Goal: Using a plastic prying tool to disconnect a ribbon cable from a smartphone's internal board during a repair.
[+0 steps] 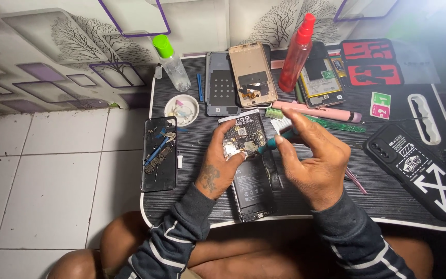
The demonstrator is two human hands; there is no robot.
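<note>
Fingers of my left hand point(218, 164) curl against the left edge of the opened smartphone point(249, 165), thumb and forefinger pinching its frame beside the circuit board point(242, 135). That phone lies with its long axis running away from me, board end far, black battery point(251, 187) near, resting on the small dark table point(383, 206). My right hand point(313, 161) is the nearer one to the work: its fingers are pressed together around a teal-handled screwdriver point(280, 140), whose shaft points left and slightly down, the tip meeting the board just right of my left fingertips.

Far left on the table lies a black phone back point(159, 155) holding small loose parts, with a white round dish point(181, 110) beyond it and a clear bottle with a green cap point(171, 62). Behind the phone stand a grey phone frame point(221, 82) and a gold rear shell point(253, 73). A red spray bottle point(296, 54) leans right of those, a pink pen-shaped tool point(318, 111) below it. Farther right sit two red-and-black rectangular packages point(371, 63), a small green, red and white sticker tab point(380, 105), and a black phone case point(419, 169) printed with white crossed arrows and a label patch.
</note>
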